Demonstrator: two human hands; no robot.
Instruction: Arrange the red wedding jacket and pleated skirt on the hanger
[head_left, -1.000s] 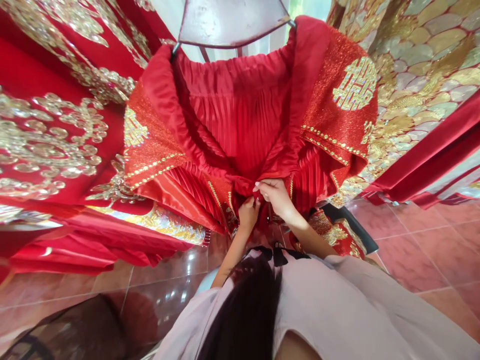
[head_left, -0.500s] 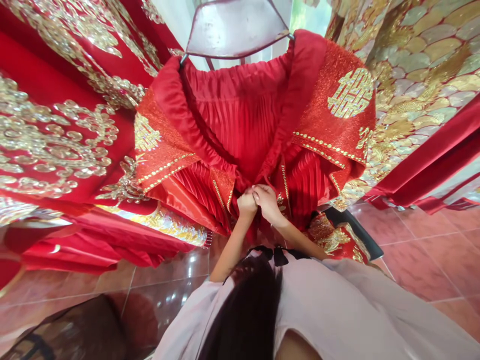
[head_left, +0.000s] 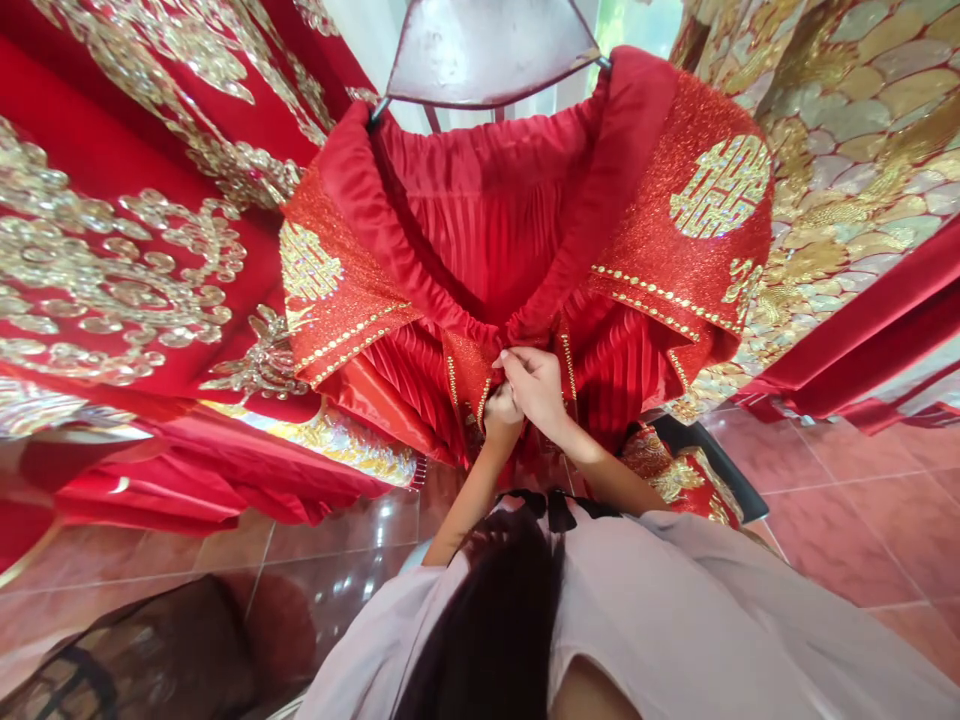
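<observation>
Together, bare left hand (head_left: 502,408) and right hand (head_left: 537,388), both curled tight, contents hidden, at a gathered red fabric waistband (head_left: 360,190)

My right fingers (head_left: 517,362) cover much of my left fingers (head_left: 502,402), and whatever they pinch at the front of the red garment (head_left: 652,190) seems too small to make out. The top edge cuts off the grey panel (head_left: 491,55); the left and bottom edges crop the dark bag (head_left: 165,640).

Head camera, facing forward, down; red garment (head_left: 487,235) near.
</observation>
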